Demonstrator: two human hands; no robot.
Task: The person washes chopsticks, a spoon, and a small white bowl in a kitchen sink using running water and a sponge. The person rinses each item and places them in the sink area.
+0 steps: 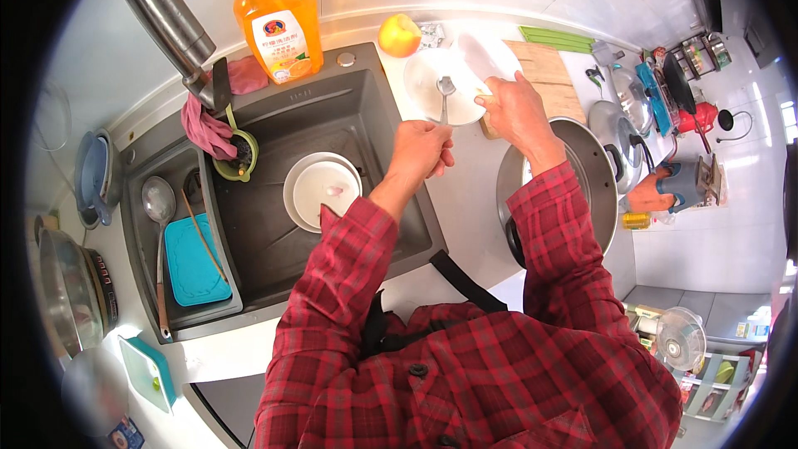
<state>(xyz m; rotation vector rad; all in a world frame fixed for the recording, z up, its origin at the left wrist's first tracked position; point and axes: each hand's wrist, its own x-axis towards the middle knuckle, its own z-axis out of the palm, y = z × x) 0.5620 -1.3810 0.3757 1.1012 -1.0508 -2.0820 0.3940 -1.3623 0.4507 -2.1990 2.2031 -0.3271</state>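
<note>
My left hand [419, 151] pinches the handle of a metal spoon [445, 93], whose head is over a white bowl [424, 78] on the counter right of the sink. My right hand [519, 113] grips a second white bowl [489, 57], tilted above the first one's right side. A bitten yellow-red apple [399, 35] lies just behind the bowls, beside a small patterned packet [431, 35]. In the sink basin stand nested white bowls [324, 190] with a small pale piece inside.
The dark sink [399, 224] has a faucet [165, 19], an orange soap bottle [280, 25] and a green strainer [240, 159]. Its side tray holds a ladle [158, 195] and a turquoise lid [190, 262]. To the right are a wooden board [542, 75] and a large pan [598, 199].
</note>
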